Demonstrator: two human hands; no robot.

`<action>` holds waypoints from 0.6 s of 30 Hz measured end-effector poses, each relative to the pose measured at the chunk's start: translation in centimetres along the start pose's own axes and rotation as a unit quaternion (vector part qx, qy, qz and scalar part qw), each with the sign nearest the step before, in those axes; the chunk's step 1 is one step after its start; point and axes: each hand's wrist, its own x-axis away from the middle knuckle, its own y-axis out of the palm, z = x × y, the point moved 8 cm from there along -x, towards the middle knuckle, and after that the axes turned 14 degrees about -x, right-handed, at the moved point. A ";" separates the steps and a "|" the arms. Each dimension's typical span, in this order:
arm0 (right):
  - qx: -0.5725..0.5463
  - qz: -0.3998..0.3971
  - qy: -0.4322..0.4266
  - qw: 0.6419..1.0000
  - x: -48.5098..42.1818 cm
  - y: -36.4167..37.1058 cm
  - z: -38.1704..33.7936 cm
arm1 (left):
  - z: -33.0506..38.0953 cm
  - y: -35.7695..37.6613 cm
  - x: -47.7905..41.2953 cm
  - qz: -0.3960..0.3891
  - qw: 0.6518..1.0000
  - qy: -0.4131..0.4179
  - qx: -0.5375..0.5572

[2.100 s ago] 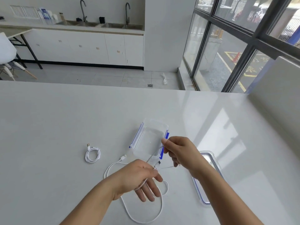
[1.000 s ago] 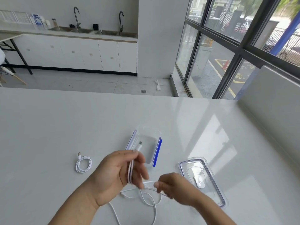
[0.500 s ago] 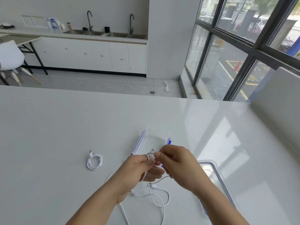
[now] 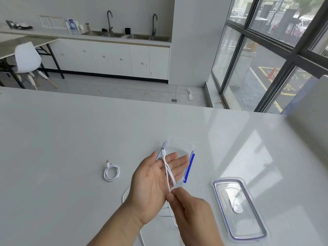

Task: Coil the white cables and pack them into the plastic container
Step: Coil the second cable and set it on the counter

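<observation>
Your left hand, flat and open, carries the white cable loops, your right hand pinches the strand: slack may spill them.

Cable over flat left hand; right hand pinches it.

A glossy white table fills the foreground. At eleven o'clock, white cabinets run beneath a counter with two sinks. A white chair sits at ten o'clock. Dark-framed windows at two o'clock throw daylight across the pale tiled floor.
</observation>
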 end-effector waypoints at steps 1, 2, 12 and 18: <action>-0.033 -0.008 0.016 0.999 -0.1 0.3 1.0 | 0.2 0.2 0.2 -0.010 1.000 0.003 0.005; -0.052 -0.024 0.033 0.998 -0.3 0.5 2.1 | 0.4 0.4 0.3 -0.023 1.000 0.004 0.009; 0.023 -0.216 0.072 0.974 -5.0 -3.0 7.6 | 0.6 2.0 2.1 -0.149 0.976 -0.075 -0.143; -0.021 -0.120 0.032 0.992 -8.3 -7.1 1.0 | -1.0 0.3 1.9 -0.068 0.894 -0.093 -0.433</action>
